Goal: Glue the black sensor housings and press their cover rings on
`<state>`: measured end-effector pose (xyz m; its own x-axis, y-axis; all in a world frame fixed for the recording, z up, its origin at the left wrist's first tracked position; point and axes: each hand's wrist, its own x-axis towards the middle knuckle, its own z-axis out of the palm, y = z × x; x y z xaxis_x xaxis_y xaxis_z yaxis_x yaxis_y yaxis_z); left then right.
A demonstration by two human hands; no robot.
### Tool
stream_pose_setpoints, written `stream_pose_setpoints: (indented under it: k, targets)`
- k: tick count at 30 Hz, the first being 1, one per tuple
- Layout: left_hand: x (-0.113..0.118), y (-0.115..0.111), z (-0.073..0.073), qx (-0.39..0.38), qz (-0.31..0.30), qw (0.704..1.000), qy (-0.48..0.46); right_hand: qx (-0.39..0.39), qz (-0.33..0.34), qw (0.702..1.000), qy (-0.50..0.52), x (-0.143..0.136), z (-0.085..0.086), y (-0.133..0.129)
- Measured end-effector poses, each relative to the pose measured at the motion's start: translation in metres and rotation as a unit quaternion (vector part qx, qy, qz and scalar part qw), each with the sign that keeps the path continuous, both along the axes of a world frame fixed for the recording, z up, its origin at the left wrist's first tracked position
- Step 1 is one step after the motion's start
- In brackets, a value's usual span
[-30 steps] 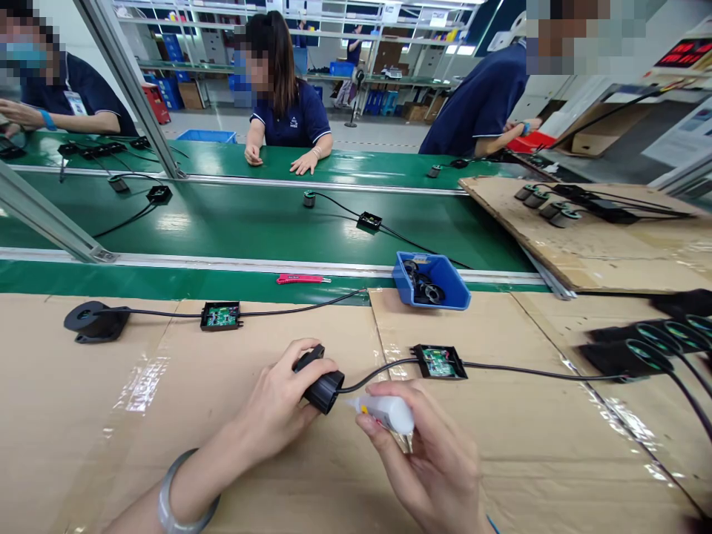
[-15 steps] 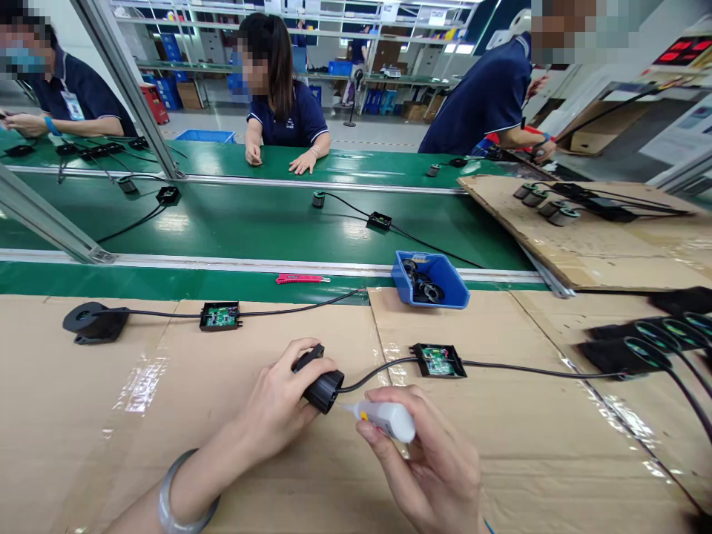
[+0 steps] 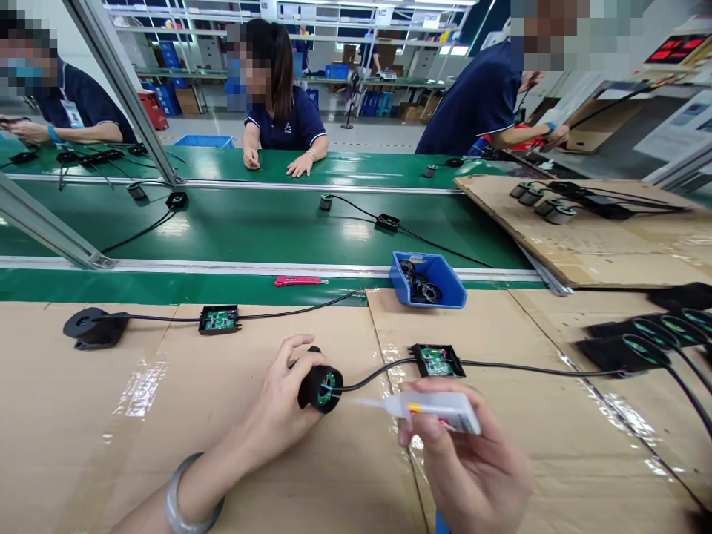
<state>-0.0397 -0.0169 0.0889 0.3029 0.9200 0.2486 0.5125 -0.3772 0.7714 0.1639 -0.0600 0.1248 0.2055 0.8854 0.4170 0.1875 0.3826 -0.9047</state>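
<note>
My left hand [image 3: 289, 397] is wrapped round a round black housing [image 3: 323, 390], whose open end faces right and shows a green circuit board inside. A black cable [image 3: 378, 373] runs from that end to a small black box [image 3: 437, 362] with an uncovered green circuit board. Between the thumb and fingers of my right hand [image 3: 467, 452] lies a white glue bottle [image 3: 439, 410] with a thin clear nozzle. The nozzle points left at the housing's open end, a small gap away from it.
Cardboard [image 3: 183, 415] covers the bench. Behind lie a red utility knife [image 3: 300, 281], a blue bin [image 3: 428, 282] of black rings and another cabled housing [image 3: 96, 327]. Several black parts [image 3: 645, 348] sit at right. Co-workers sit or stand beyond the green conveyor [image 3: 250, 230].
My left hand has turned the housing so its open end shows. The glue bottle in my right hand has moved right, away from the housing, and lies more level. Parts on the conveyor have shifted slightly right.
</note>
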Motion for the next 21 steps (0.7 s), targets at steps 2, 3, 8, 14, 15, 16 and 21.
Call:
stream_pose_setpoints:
  k: [2, 3, 8, 14, 15, 16, 21]
  targets:
    - [0.004, 0.001, -0.002, -0.068, 0.018, 0.996, -0.056, 0.011, -0.014, 0.999, 0.041, 0.001, -0.001, 0.0]
    - [0.005, 0.002, -0.003, -0.111, 0.022, 0.989, -0.091, 0.02, -0.019, 0.998, 0.058, 0.001, -0.002, 0.0]
    - [0.014, 0.002, -0.003, -0.291, -0.013, 0.923, -0.251, 0.046, -0.028, 0.999, 0.001, -0.002, -0.01, 0.002]
    - [0.022, -0.005, -0.005, -0.37, -0.058, 0.869, -0.322, 0.113, -0.01, 0.979, -0.172, -0.007, -0.002, 0.008]
    - [0.022, -0.005, -0.006, -0.372, -0.061, 0.866, -0.328, 0.115, -0.003, 0.976, -0.183, -0.008, 0.0, 0.008]
    - [0.023, -0.005, -0.007, -0.374, -0.062, 0.864, -0.33, 0.115, 0.005, 0.975, -0.191, -0.009, 0.002, 0.009]
    - [0.023, -0.006, -0.01, -0.382, -0.062, 0.857, -0.341, 0.122, 0.03, 0.968, -0.219, -0.014, 0.006, 0.012]
